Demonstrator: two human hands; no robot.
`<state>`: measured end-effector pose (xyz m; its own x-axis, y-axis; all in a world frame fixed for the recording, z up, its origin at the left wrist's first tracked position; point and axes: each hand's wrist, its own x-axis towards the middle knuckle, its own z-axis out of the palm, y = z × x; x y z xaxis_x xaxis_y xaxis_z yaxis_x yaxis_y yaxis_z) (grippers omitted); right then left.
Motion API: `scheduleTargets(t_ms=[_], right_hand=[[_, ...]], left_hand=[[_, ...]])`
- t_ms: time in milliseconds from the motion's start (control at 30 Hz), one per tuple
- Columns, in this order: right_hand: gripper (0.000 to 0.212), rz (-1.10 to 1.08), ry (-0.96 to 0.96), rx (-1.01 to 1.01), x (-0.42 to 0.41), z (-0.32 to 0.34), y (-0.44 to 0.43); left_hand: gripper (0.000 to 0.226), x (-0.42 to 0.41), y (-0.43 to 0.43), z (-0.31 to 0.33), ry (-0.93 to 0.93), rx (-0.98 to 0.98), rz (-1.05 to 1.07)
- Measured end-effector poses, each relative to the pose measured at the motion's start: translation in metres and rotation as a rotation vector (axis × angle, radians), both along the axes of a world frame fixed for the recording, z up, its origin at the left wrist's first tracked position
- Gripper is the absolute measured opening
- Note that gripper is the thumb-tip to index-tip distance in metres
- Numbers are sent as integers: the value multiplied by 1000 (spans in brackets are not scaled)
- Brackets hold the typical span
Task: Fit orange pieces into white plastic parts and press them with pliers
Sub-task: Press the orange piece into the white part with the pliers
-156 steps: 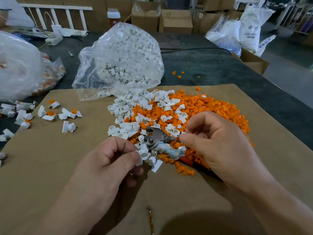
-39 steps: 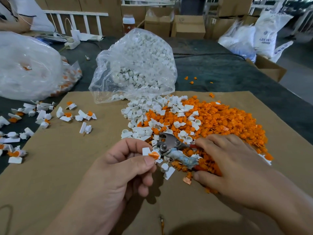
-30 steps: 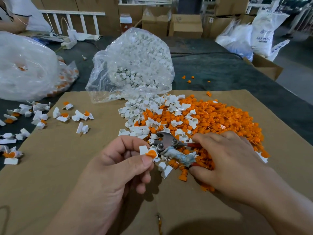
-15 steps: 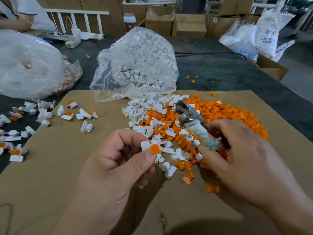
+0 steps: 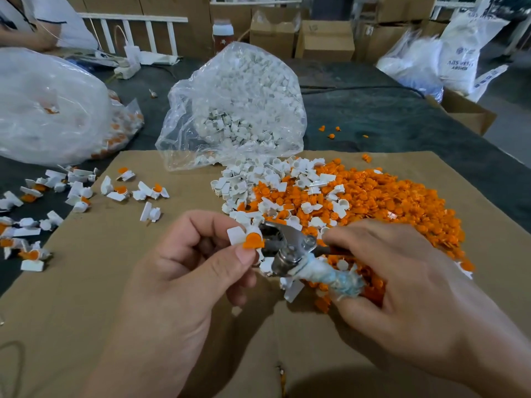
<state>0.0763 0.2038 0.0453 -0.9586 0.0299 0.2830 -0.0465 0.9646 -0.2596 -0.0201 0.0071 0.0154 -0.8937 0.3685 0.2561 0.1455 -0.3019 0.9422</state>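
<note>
while the left hand (image 5: pixel 184 271) pinches a white part (image 5: pixel 236 236) with an orange piece (image 5: pixel 253 241) seated in it, head view puts both just off the near-left edge of the orange pile (image 5: pixel 388 202). right hand (image 5: pixel 402 282) grips the pliers (image 5: pixel 290 248), fingers curled round the wrapped handles. pliers head sits right against the part; can't tell if the jaws bite. clear bag of white parts (image 5: pixel 238 110) behind the pile, assembled parts (image 5: pixel 74 193) well left of it.

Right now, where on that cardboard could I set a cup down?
The cardboard is bare at its near left, between the left hand and the scattered parts, and at its near right, beside the right hand. The middle is crowded: the orange pile, with the bag behind.
</note>
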Motion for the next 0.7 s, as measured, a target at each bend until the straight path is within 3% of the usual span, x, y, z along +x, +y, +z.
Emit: scheduleTargets(t_ms=[267,600,700], right_hand=[[43,50,27,16,1,5,-2],[48,71,-33,-23,2,4,1],[48,63,-39,-18,3,4,1]], left_hand=[[16,1,0,-3,-17,10,18],[19,-3,-4,-6,48,-117,-12],[30,-3,-4,-5,59,-125,-52]])
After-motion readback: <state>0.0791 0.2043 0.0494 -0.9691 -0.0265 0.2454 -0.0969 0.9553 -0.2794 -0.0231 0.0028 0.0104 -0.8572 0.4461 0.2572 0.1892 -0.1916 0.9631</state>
